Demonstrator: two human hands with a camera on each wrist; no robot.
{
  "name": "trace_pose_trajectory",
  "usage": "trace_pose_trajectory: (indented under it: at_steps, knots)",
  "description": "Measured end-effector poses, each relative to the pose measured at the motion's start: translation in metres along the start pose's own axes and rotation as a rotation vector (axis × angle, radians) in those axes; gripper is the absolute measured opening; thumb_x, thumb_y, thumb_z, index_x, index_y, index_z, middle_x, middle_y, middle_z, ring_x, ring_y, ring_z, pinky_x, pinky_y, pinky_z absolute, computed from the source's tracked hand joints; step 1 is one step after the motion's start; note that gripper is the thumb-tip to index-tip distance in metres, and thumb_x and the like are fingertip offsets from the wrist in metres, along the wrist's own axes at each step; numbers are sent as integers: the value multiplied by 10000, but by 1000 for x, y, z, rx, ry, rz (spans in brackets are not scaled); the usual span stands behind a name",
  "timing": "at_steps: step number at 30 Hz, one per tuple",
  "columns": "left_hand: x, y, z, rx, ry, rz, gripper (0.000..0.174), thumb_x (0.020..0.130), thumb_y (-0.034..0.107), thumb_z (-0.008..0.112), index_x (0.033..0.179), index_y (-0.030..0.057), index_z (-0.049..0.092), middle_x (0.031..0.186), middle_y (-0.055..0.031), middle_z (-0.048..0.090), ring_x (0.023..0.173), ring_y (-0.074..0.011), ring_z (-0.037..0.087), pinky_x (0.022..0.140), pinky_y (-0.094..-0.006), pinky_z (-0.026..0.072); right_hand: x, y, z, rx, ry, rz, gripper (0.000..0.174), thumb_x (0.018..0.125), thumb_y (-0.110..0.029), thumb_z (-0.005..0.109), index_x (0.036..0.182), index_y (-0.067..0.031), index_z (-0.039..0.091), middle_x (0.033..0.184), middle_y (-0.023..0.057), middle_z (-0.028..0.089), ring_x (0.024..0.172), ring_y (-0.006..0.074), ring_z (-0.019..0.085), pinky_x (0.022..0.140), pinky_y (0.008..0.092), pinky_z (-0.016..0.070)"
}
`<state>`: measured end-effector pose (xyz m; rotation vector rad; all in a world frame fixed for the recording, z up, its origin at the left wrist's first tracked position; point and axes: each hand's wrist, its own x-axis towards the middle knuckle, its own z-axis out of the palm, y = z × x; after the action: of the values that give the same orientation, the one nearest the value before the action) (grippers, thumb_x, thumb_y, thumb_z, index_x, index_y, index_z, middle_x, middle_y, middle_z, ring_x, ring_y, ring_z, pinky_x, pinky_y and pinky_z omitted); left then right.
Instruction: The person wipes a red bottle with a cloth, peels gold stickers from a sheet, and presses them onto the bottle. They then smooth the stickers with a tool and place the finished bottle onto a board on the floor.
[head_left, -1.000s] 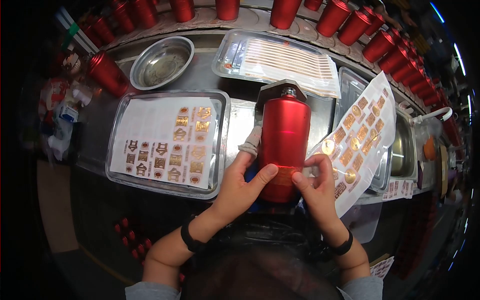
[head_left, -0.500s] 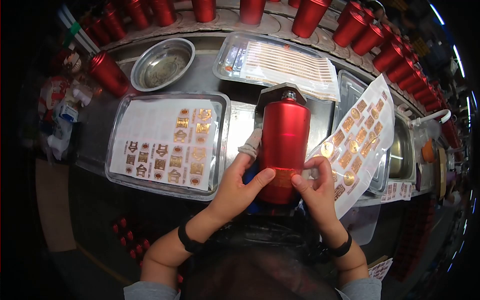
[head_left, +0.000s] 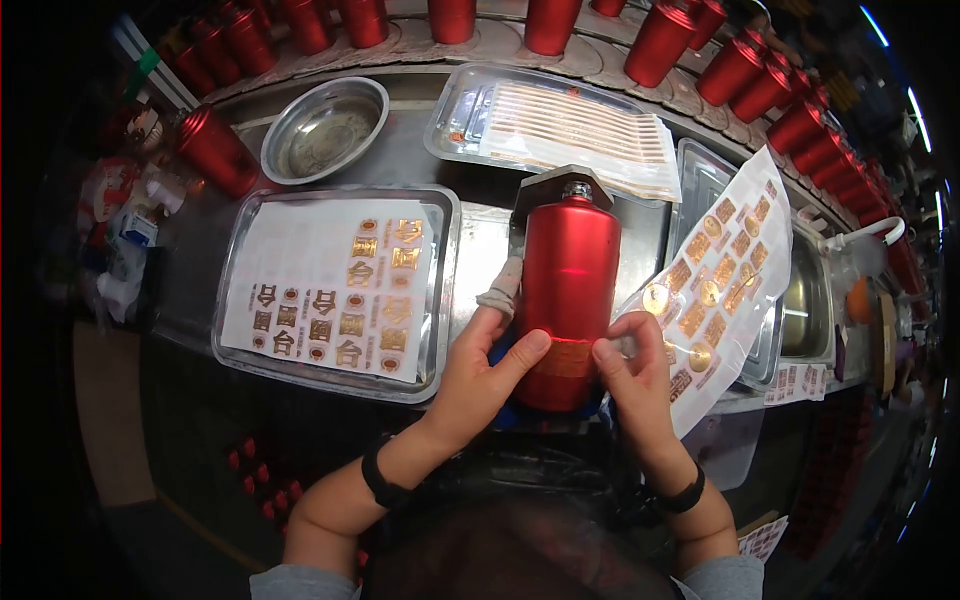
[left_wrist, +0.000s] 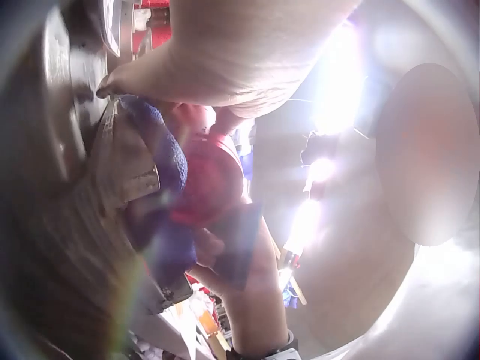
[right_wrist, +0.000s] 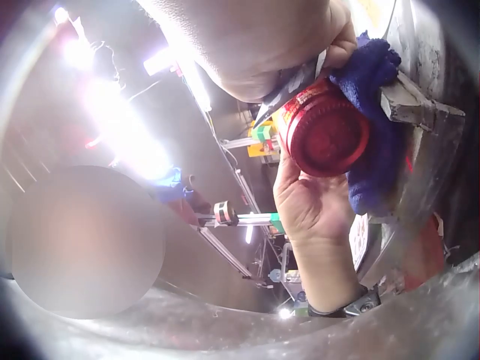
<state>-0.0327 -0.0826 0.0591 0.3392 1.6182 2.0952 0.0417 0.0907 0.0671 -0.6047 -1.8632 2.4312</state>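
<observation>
A red metallic bottle (head_left: 570, 270) lies on its back, neck away from me, over a dark angular stand (head_left: 540, 190) with blue cloth (right_wrist: 371, 82) around it. My left hand (head_left: 480, 375) grips it from the left, thumb on its upper face; one finger wears a pale cover (head_left: 500, 290). A gold-orange label band (head_left: 560, 360) crosses the bottle near its base (right_wrist: 328, 135). At the bottle's right side, my right hand (head_left: 637, 375) has its thumb and curled forefinger together. A thin dark flat piece (left_wrist: 238, 244) projects from the right hand's fingers.
Left stands a metal tray (head_left: 228, 270) with a gold decal sheet (head_left: 290, 230). Behind are a metal bowl (head_left: 325, 130) and a tray of striped strips (head_left: 580, 130). Another decal sheet (head_left: 720, 270) leans at right beside a sink (head_left: 805, 310). Red bottles (head_left: 660, 45) line a conveyor behind.
My right thumb has shifted slightly right, off the label band towards the bottle's edge. The left hand and held bottle keep their place. Red bottles on the conveyor have moved right.
</observation>
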Motion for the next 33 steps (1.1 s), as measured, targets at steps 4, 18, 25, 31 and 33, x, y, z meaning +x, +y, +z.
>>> trace_pose_trajectory:
  at_steps: [4,18,25,31,33]
  knots:
    - [-1,3,0,-16,4,-17,704,973,151,622,1523,-59,237,1549,-176,341,1416,-224,352,1160,-338,269,0,-2,4,32,15,8,277,959,-119,655,1109,-68,428,980,13,542,758,19,562,643,150,448]
    - [-2,-12,1,285,10,87,866,911,198,710,1530,-77,171,1542,-202,325,1418,-245,345,1163,-362,274,-1,9,0,-220,61,-75,497,844,-249,804,1118,-53,438,1044,27,484,790,42,542,642,176,463]
    - [-4,-11,-3,280,-10,80,850,919,207,700,1528,-78,180,1550,-201,313,1422,-242,336,1164,-360,267,-1,6,4,-162,45,-42,494,846,-202,800,1130,-64,419,1050,37,507,818,60,580,647,178,490]
    - [-2,-18,2,-5,105,53,675,959,233,652,1476,-65,336,1485,-220,407,1382,-269,404,1142,-371,312,-1,2,7,-121,41,-41,479,852,-189,793,1121,-66,416,1036,42,530,796,58,583,644,178,495]
    - [-4,-18,-2,-28,65,1,661,982,210,620,1496,-61,304,1523,-206,368,1418,-254,357,1166,-364,276,-2,1,8,-114,38,-39,478,853,-190,792,1121,-67,416,1037,41,532,798,54,581,646,178,495]
